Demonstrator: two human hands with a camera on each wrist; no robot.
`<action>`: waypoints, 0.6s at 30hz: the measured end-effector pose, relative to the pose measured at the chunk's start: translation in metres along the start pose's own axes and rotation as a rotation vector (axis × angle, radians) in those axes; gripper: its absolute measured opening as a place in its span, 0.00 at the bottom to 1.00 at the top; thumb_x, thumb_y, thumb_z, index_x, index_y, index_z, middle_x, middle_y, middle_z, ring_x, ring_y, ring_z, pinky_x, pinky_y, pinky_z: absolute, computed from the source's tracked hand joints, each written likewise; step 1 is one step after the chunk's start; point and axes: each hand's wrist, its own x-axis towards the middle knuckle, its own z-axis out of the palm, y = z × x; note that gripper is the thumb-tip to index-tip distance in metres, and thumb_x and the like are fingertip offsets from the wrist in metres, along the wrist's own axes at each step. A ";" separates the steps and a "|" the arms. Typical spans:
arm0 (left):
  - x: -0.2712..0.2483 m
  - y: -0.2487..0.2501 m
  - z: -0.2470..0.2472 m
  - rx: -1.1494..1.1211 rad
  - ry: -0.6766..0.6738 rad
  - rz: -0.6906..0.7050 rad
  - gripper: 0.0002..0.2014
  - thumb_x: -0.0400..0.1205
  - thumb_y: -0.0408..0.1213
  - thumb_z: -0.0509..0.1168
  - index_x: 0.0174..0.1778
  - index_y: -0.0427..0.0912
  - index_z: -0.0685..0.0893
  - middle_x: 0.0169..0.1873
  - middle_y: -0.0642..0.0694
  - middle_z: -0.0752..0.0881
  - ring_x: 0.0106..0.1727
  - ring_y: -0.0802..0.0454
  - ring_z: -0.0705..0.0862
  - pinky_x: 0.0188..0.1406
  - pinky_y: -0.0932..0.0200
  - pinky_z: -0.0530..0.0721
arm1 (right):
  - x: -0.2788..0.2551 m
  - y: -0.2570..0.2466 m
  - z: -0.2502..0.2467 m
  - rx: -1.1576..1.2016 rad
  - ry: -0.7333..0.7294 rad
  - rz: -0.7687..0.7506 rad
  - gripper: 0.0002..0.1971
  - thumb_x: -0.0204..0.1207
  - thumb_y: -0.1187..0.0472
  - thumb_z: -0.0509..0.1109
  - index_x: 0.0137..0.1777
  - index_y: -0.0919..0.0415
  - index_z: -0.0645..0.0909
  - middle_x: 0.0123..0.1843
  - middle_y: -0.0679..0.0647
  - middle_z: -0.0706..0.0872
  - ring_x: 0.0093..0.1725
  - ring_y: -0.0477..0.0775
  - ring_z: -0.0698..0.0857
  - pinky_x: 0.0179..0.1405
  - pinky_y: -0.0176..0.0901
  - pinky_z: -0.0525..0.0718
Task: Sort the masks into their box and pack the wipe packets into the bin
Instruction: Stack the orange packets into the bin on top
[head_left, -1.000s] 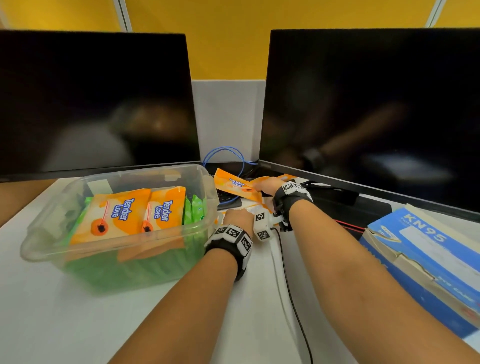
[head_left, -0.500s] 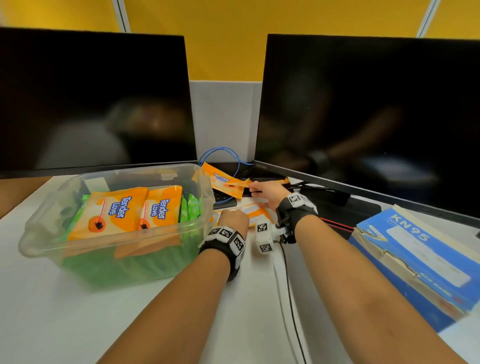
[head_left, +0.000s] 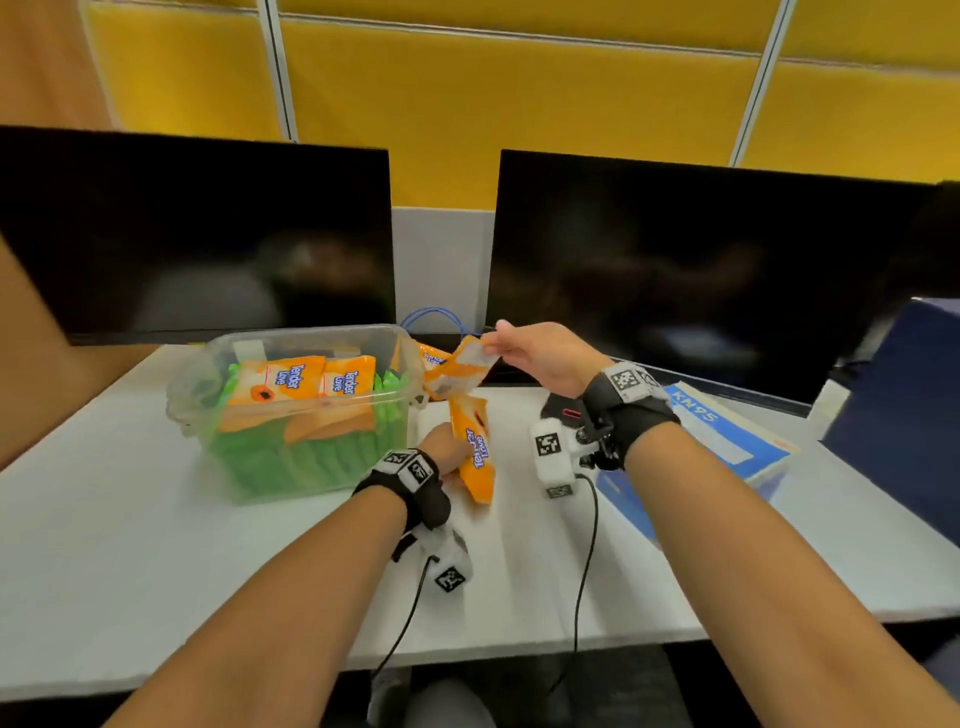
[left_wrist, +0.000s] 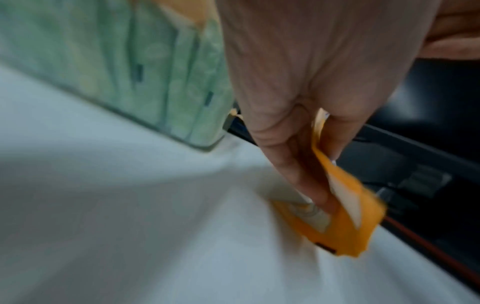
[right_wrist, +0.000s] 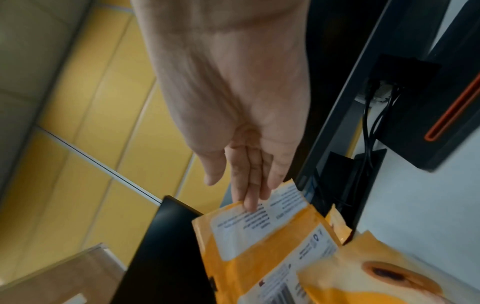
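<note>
The clear plastic bin (head_left: 311, 452), standing on the white desk (head_left: 130, 519), serves as landmark; it holds upright green packets (head_left: 291, 462) with two orange wipe packets (head_left: 306, 382) lying on top. Just right of the bin's near corner, the left hand (head_left: 444, 447) grips an orange "Tender Love" wipe packet (head_left: 474, 452); in the left wrist view the packet sits pinched between thumb and fingers (left_wrist: 298, 168), its lower end below the fingertips. Beyond the bin's far right corner, the right hand (head_left: 540, 356) is raised, pinching a second orange wipe packet (head_left: 457, 366) by its top edge, so it hangs below the fingertips (right_wrist: 250, 197). Farther right of the bin lies a blue KN95 mask box (head_left: 727, 441).
</note>
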 end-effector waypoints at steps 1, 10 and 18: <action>0.006 -0.013 0.000 -0.203 -0.011 -0.063 0.11 0.83 0.27 0.58 0.35 0.40 0.77 0.35 0.38 0.84 0.34 0.44 0.84 0.55 0.43 0.84 | -0.013 -0.003 0.000 0.057 -0.006 -0.017 0.19 0.85 0.59 0.61 0.63 0.77 0.80 0.58 0.63 0.85 0.61 0.52 0.83 0.69 0.38 0.76; -0.051 -0.032 -0.003 -0.908 -0.174 -0.280 0.20 0.88 0.48 0.51 0.58 0.38 0.83 0.49 0.38 0.86 0.50 0.43 0.85 0.48 0.41 0.84 | -0.061 0.081 -0.001 -0.403 0.051 0.397 0.10 0.73 0.58 0.77 0.46 0.66 0.86 0.47 0.58 0.91 0.44 0.49 0.89 0.54 0.37 0.86; -0.009 -0.029 0.002 -0.304 0.059 -0.198 0.06 0.79 0.36 0.70 0.41 0.39 0.81 0.39 0.42 0.85 0.42 0.43 0.84 0.51 0.50 0.84 | -0.020 0.098 0.013 -1.132 -0.114 0.430 0.15 0.70 0.48 0.76 0.48 0.60 0.87 0.47 0.54 0.86 0.48 0.54 0.85 0.50 0.40 0.81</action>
